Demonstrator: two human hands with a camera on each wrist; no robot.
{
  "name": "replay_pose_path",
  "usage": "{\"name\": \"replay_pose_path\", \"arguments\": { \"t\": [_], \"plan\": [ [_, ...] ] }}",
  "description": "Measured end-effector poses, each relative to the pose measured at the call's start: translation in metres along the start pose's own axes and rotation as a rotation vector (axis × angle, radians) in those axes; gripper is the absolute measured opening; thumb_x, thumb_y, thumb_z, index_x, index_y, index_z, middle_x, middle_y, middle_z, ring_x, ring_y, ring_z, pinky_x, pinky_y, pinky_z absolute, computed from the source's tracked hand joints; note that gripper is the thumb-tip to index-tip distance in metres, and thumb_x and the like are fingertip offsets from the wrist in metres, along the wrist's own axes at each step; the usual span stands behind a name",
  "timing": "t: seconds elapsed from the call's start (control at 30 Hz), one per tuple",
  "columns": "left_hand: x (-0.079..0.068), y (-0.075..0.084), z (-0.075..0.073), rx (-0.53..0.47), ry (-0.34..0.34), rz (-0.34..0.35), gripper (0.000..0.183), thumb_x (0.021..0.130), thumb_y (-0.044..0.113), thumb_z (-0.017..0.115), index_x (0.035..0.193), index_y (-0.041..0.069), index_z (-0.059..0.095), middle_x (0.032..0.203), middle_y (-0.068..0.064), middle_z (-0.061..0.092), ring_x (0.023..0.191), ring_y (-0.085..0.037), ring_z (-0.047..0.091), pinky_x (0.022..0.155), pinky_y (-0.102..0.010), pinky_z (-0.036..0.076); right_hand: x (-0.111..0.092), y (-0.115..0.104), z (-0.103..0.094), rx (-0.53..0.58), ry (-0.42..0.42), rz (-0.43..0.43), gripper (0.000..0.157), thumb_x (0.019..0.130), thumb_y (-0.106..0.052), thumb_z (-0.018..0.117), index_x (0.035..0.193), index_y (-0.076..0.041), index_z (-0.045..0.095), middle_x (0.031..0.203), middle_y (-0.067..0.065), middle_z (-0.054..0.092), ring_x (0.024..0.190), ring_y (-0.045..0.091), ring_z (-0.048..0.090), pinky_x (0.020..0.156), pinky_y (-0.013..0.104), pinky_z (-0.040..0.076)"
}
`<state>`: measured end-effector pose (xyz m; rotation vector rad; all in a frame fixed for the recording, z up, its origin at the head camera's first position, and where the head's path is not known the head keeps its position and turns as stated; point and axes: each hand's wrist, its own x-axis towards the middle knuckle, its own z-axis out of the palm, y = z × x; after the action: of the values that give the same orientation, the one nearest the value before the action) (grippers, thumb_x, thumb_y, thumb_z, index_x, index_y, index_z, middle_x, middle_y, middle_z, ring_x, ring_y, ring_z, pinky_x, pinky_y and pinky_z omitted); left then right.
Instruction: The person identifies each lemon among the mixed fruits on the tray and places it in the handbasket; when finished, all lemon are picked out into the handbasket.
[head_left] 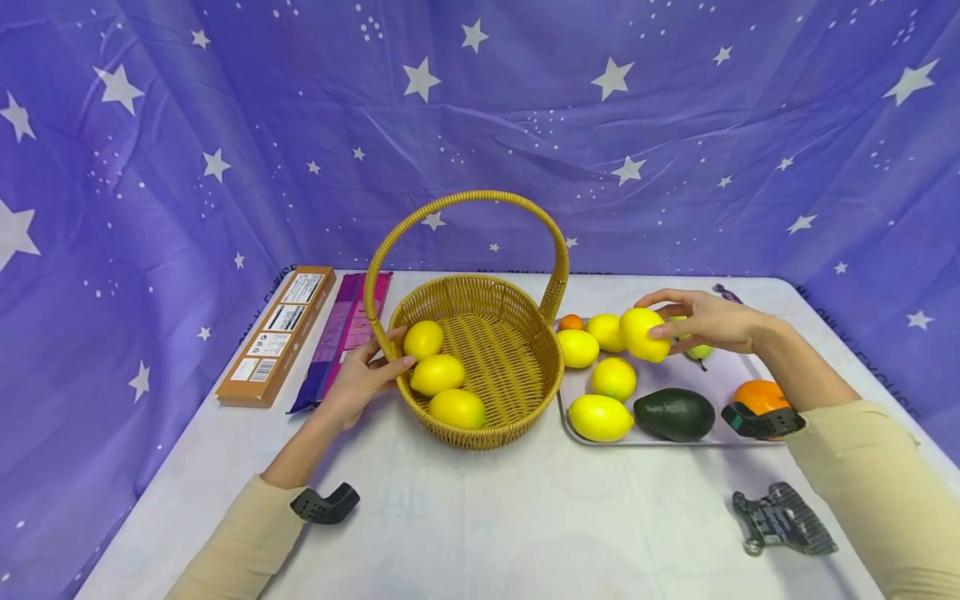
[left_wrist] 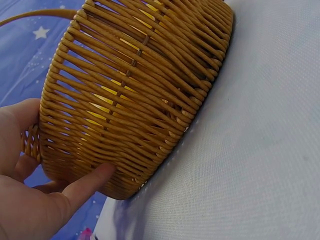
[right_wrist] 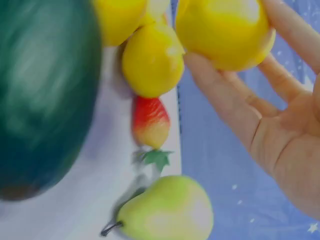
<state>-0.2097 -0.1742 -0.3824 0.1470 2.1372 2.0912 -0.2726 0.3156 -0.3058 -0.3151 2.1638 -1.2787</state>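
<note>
A round wicker basket [head_left: 517,417] with a tall arched handle stands mid-table, with three lemons [head_left: 438,375] along its left inside. My left hand [head_left: 363,379] grips the basket's left rim near the handle's foot; in the left wrist view a finger lies along the woven outer wall [left_wrist: 150,95]. Above the tray's back part, my right hand [head_left: 697,321] holds another lemon [head_left: 643,335] between thumb and fingers. Below it on the shallow tray [head_left: 720,442] lie several more lemons [head_left: 600,418], a dark green avocado [head_left: 675,414] and a green pear [right_wrist: 170,212].
An orange [head_left: 761,397] sits at the tray's right, partly behind the wrist strap. A strawberry [right_wrist: 151,122] lies beside the pear. Left of the basket are a long brown box [head_left: 277,337] and a purple-pink packet [head_left: 341,333]. A dark patterned object [head_left: 783,518] lies front right.
</note>
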Motion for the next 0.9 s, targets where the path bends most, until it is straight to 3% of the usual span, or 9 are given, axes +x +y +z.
{"name": "replay_pose_path", "arguments": {
  "t": [0.23,0.4,0.57,0.77,0.9],
  "plan": [
    [0.000,0.000,0.000,0.004,-0.001,-0.006,0.058,0.096,0.008,0.060,0.148,0.002,0.035,0.145,-0.025,0.036,0.107,-0.019,0.058,0.084,-0.031,0.055,0.005,-0.027,0.009,0.021,-0.039,-0.075,0.056,0.095,-0.011,0.060,0.143,-0.006,0.031,0.140,0.022,0.037,0.109,0.032,0.057,0.092,0.049,0.051],
    [0.000,0.000,0.000,0.013,0.001,-0.014,0.059,0.096,0.009,0.060,0.149,0.002,0.034,0.144,-0.026,0.037,0.107,-0.019,0.059,0.084,-0.031,0.055,0.012,-0.046,0.025,0.001,-0.084,-0.123,0.054,0.094,-0.011,0.062,0.141,-0.009,0.037,0.139,0.020,0.041,0.107,0.034,0.057,0.086,0.049,0.053],
    [0.000,0.000,-0.001,0.010,0.005,-0.013,0.059,0.096,0.009,0.061,0.149,0.003,0.035,0.145,-0.024,0.037,0.106,-0.018,0.059,0.083,-0.032,0.056,0.027,-0.063,0.052,0.000,-0.162,-0.171,0.055,0.092,-0.012,0.066,0.140,-0.010,0.041,0.138,0.018,0.044,0.106,0.035,0.058,0.083,0.047,0.054],
    [0.000,0.000,0.000,0.009,0.004,0.000,0.059,0.096,0.009,0.061,0.149,0.003,0.035,0.145,-0.024,0.036,0.107,-0.020,0.058,0.083,-0.031,0.056,0.051,-0.077,0.091,-0.066,-0.254,-0.247,0.057,0.087,-0.015,0.073,0.138,-0.008,0.047,0.130,0.014,0.052,0.115,0.034,0.051,0.090,0.045,0.051],
    [-0.001,0.001,0.001,0.016,0.005,-0.002,0.058,0.096,0.009,0.060,0.148,0.003,0.035,0.146,-0.023,0.036,0.109,-0.022,0.057,0.084,-0.031,0.055,0.068,-0.082,0.117,-0.093,-0.304,-0.243,0.057,0.086,-0.016,0.075,0.136,-0.009,0.049,0.130,0.012,0.052,0.114,0.031,0.051,0.091,0.046,0.051]
  ]
}}
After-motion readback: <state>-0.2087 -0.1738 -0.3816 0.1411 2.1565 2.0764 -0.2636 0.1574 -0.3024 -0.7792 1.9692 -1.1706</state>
